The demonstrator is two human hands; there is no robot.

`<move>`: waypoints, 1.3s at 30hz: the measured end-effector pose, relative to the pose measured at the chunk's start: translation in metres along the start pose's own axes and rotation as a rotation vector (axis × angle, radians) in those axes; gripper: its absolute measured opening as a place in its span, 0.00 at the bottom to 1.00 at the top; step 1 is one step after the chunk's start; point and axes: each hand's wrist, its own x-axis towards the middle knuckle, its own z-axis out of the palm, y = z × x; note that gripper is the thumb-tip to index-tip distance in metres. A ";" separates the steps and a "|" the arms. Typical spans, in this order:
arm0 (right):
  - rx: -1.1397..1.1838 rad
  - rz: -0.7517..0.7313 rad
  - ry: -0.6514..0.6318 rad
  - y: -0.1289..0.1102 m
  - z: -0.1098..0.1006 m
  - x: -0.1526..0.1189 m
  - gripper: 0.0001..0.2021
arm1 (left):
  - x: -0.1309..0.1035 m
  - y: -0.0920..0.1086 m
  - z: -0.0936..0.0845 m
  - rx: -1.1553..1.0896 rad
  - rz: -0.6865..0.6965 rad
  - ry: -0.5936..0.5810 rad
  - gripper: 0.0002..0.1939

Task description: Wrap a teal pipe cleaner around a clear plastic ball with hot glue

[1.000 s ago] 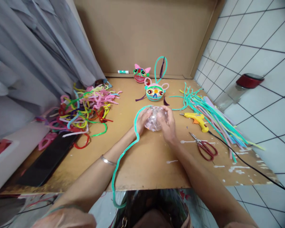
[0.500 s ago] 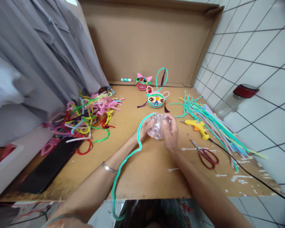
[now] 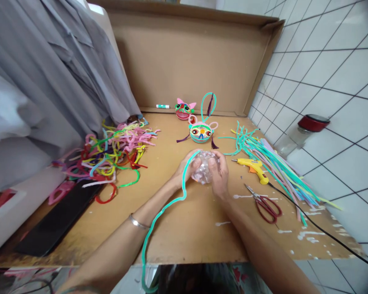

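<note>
Between both hands is a clear, bumpy plastic ball [image 3: 203, 168], held just above the wooden table. My left hand [image 3: 187, 166] grips its left side with the thumb on the near face. My right hand [image 3: 220, 173] closes on the right side, thumb also in front. A long teal pipe cleaner [image 3: 168, 205] runs from the ball's top left over my left hand and forearm, down past the table's front edge. Where its upper end meets the ball is hidden. Beyond the hands sits a decorated animal-head ornament [image 3: 200, 132] with pink ring ears and purple tassels.
To the right lie a yellow glue gun [image 3: 254, 168], red-handled scissors [image 3: 267, 207], a pipe-cleaner bundle [image 3: 279, 163] and a red-lidded jar [image 3: 303, 132]. Leftward are tangled pipe cleaners [image 3: 110, 151] and a black flat object [image 3: 58, 218]. Behind stand another ornament [image 3: 184, 110], a glue stick [image 3: 162, 106] and cardboard [image 3: 190, 61].
The view has tilted slightly, so the table sits a little lower in the picture. Both hands keep their hold on the ball, with the pipe cleaner still draped over the left arm.
</note>
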 end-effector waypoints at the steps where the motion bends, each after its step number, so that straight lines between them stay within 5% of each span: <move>1: -0.004 0.008 0.021 0.000 0.001 0.000 0.23 | 0.001 0.000 0.000 0.003 0.004 0.006 0.37; 8: 0.011 0.107 0.107 0.002 0.005 0.005 0.24 | 0.000 0.012 0.002 -0.048 -0.021 -0.139 0.32; 25: 0.086 0.122 0.063 0.005 0.004 0.009 0.23 | 0.003 -0.001 -0.008 0.110 0.022 -0.012 0.39; 39: 0.170 0.150 0.136 0.008 0.004 0.007 0.24 | 0.004 -0.008 -0.006 -0.032 -0.018 -0.122 0.42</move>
